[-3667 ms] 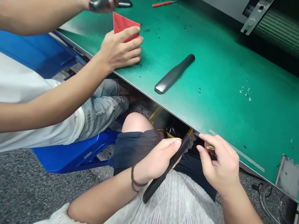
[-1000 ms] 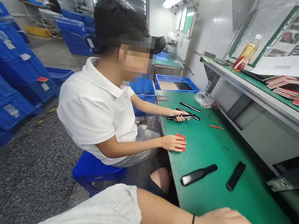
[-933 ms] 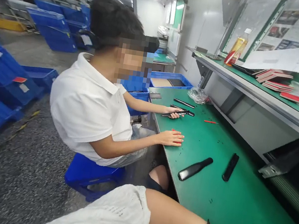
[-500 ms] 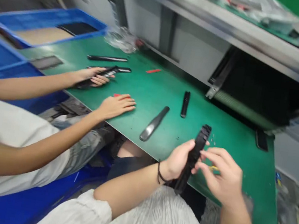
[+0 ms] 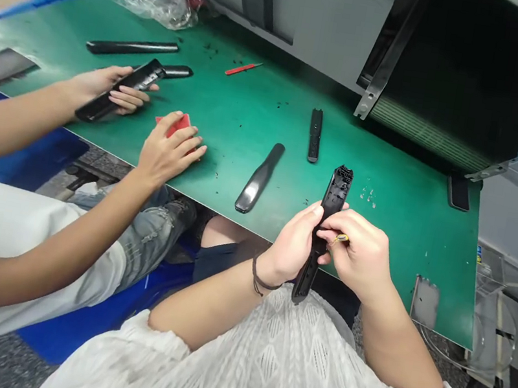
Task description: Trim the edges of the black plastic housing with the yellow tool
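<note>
A hollow black plastic housing [image 5: 334, 196] is held at the near edge of the green worktop [image 5: 404, 237], its studded end pointing away from the person. The left hand [image 5: 294, 242] has its fingers clamped on the housing. The right hand [image 5: 359, 246], at the right side of the housing, has its fingers pinched on a small yellow item [image 5: 342, 238], mostly hidden. Left of the housing lies a glossy black shell [image 5: 260, 178]; beyond the housing, slightly left, a slim black part [image 5: 315, 135]. Well left of the housing, a co-worker's hand [image 5: 164, 153] covers a red pad [image 5: 179, 124].
</note>
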`<state>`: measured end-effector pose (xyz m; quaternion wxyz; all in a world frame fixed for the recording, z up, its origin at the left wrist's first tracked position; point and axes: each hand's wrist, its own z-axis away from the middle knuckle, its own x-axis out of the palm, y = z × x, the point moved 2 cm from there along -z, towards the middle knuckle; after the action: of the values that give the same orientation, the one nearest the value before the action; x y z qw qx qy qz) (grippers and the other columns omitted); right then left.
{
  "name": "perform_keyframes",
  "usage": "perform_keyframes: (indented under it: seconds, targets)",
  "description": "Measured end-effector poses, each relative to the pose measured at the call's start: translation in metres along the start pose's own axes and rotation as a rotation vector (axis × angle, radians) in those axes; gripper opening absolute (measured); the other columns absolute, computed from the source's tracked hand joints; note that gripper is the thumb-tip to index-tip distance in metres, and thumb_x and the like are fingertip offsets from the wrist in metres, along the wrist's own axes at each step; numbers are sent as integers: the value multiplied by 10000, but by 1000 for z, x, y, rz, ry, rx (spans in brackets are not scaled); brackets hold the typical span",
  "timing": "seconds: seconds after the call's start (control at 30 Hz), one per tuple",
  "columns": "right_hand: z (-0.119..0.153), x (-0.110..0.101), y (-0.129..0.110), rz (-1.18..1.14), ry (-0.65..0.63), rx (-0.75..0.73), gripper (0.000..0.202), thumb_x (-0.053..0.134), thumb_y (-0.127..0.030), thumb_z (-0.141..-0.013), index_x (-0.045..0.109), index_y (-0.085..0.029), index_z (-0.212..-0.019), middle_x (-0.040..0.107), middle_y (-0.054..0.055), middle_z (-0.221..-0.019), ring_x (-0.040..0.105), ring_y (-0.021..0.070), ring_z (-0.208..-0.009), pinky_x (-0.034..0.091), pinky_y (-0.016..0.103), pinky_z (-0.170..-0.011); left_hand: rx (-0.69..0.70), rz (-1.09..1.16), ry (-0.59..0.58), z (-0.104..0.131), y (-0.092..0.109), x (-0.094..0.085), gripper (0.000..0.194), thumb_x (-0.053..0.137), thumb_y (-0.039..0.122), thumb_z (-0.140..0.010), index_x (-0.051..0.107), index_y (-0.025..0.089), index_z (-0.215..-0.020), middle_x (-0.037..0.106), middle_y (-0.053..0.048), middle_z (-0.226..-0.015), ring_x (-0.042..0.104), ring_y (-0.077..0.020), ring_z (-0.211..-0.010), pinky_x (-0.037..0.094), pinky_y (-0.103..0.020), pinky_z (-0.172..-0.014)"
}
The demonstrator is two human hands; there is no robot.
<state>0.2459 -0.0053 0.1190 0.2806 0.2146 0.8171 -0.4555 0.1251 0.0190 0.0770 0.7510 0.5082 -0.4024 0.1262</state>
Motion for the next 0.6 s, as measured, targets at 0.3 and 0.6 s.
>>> perform_keyframes:
  seconds: [0.3,0.6]
  targets:
    - [1,-2,16,-182,51,184,113,659,-227,-999,688,-213,-891,696,12,-909,650,99,-573,535,246,-543,-129,85,35,0,-6,-5,351,615,514,-973,616,163,-978,568,-13,-756,536,-121,-613,427,-191,-438]
    - [20,12,3,-459,98,414,180,664,-210,-958,723,-221,-1128,726,-1,-807,689,135,-705,548,260,-646,287,108,129,-16,21,-11,417,550,518,-1008,652,208,-1268,596,-32,-916,553,-123,-683,479,-222,-512]
